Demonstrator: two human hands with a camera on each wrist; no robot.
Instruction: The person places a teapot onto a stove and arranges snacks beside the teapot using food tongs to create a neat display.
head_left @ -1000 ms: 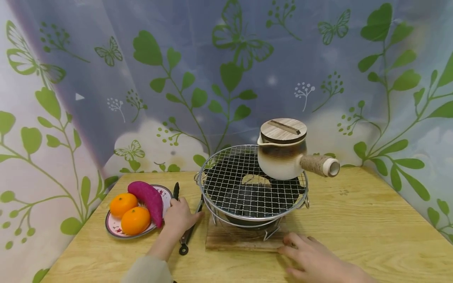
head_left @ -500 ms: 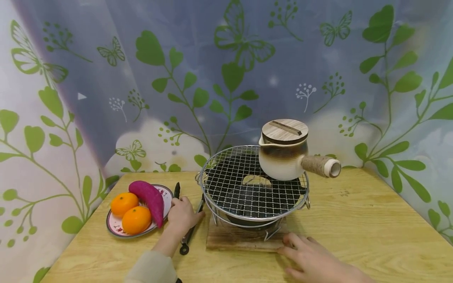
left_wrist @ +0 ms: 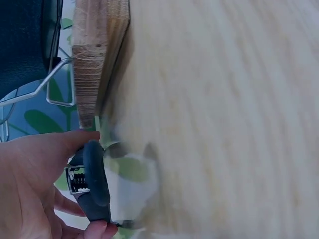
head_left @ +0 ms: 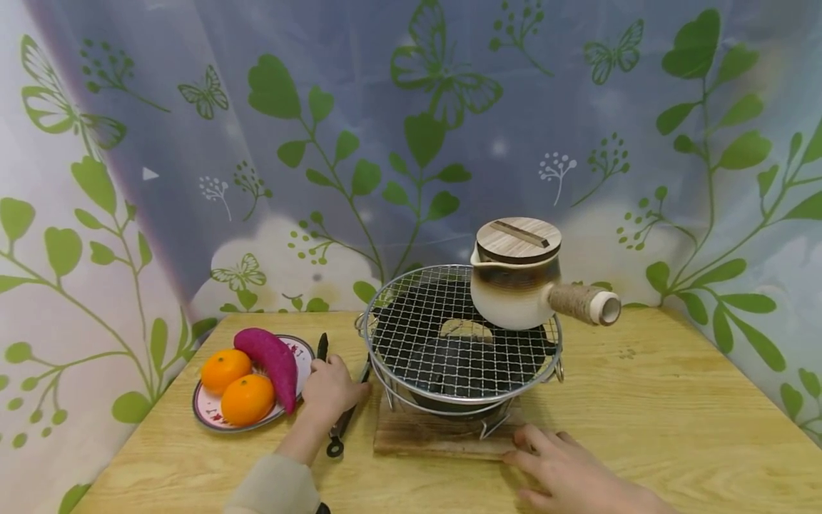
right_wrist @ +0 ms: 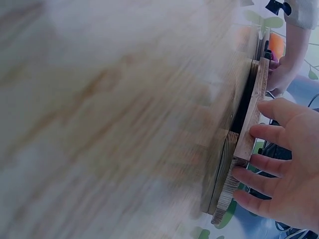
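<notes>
My left hand [head_left: 327,391] reaches over a pair of tongs [head_left: 340,430] on the table, its thumb on one side and fingers on the other. In the left wrist view the tongs [left_wrist: 96,179] show dark grips and a metal spring between thumb and fingers. My right hand [head_left: 565,467], fingers spread and fairly straight, touches the near right part of a wooden board [head_left: 443,444]. On that board stands a dark round stove [head_left: 443,405] topped by a wire grill grate [head_left: 417,343]. A clay teapot [head_left: 514,293] with wooden lid and twine-wrapped handle sits on the grate's right.
Left of the tongs lies a plate [head_left: 300,350] with two oranges [head_left: 247,400] and a purple sweet potato [head_left: 272,360]. The wooden table [head_left: 642,400] ends at a printed leaf-and-butterfly curtain [head_left: 359,86] behind. Small ring handles hang at the grate's sides.
The whole scene shifts slightly rightward as the head moves. Both hands stay nearly in place, the left at the tongs and the right at the board.
</notes>
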